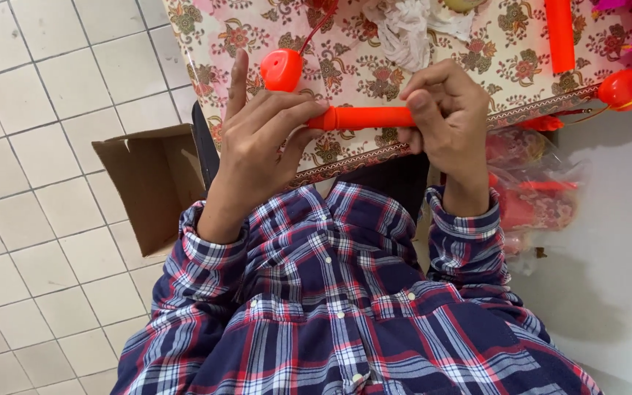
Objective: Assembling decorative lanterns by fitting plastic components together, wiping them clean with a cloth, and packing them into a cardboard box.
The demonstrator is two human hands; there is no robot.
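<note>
Two bare hands, left hand (257, 139) and right hand (444, 121), each close a grip on one end of an orange tube (371, 118), level above the floral-clothed bench (345, 66) (steadying it).

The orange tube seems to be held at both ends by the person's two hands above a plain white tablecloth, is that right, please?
Not quite: the tablecloth is not plain white but cream with a red and brown floral pattern, as the head view shows. The rest holds: the left hand and right hand grip the orange tube at its two ends above it.
</note>
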